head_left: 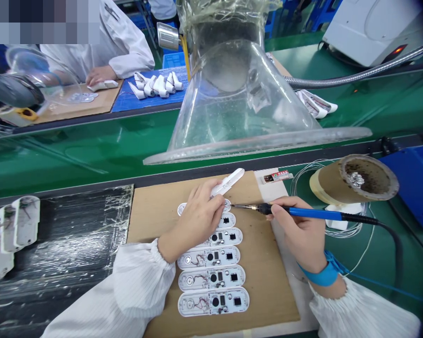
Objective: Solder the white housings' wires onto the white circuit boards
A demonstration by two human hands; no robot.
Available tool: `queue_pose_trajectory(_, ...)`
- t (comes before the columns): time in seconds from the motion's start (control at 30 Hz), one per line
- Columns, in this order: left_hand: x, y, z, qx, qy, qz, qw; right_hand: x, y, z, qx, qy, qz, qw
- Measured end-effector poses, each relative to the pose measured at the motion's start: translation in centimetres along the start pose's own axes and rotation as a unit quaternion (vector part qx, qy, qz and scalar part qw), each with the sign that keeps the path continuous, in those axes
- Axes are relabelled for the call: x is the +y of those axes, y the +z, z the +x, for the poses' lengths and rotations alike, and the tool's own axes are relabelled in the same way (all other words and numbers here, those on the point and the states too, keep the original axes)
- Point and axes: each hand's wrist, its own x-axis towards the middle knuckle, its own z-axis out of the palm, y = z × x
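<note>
Several white oval circuit boards point(213, 277) lie in a column on a brown cardboard mat point(264, 263). My left hand point(197, 218) rests on the top boards, fingers closed round a white plastic housing point(229, 181) that sticks out past them. My right hand point(299, 230) grips a blue-handled soldering iron point(303, 212); its tip points left at the topmost board, right beside my left fingers. A blue wrist strap point(324, 274) circles my right wrist.
A clear fume hood point(239, 108) hangs over the green conveyor point(74, 145). A solder-tip cleaner point(359, 180), a wire coil and a blue box sit right. White housings point(7, 234) lie at left. Another person's hand point(100, 75) works across the belt near white parts point(155, 85).
</note>
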Motion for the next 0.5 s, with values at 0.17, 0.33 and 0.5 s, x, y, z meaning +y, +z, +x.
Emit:
queue_pose_trajectory(0.17,0.06,-0.27,0.05,-0.008,0.000,-0.015,1.000,-0.06,0.10,0.02,0.001,0.007,0.002,1.000)
queue_pose_trajectory(0.33,0.07,-0.33,0.12,-0.006,-0.006,-0.026,1.000,-0.06,0.11,0.01,0.003,0.011,0.008,1.000)
queue_pose_trajectory(0.5,0.20,-0.41,0.25,-0.010,-0.014,-0.029,0.999,0.25,0.12,-0.13,-0.013,0.013,0.000,1.000)
